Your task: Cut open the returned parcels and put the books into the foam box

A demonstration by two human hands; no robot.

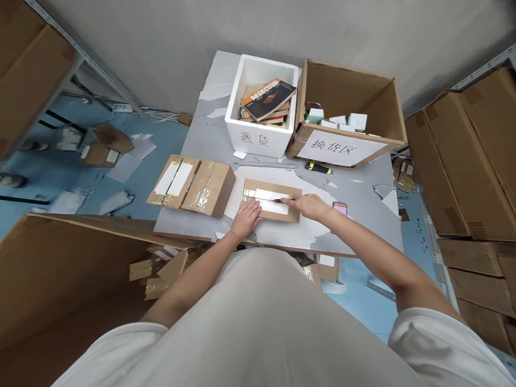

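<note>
A small taped cardboard box (292,215) with a white label lies flat at the middle of the table's front part. My left hand (245,217) rests on the box's left front edge, fingers fairly extended. Closed around a thin tool with a red and dark tip (277,201), my right hand (307,205) is over the right half of the box. The tip touches or nearly touches the label; the exact tool type is too small to tell. Two more taped boxes, one labelled (166,183) and one plain (217,188), stand side by side to the left.
Behind are a white foam bin (258,141) with books and a large carton (350,156) holding small white boxes. A yellow-black cutter (318,169) lies before the carton, a phone (340,208) right of my right hand. A big open carton (80,269) stands at the lower left.
</note>
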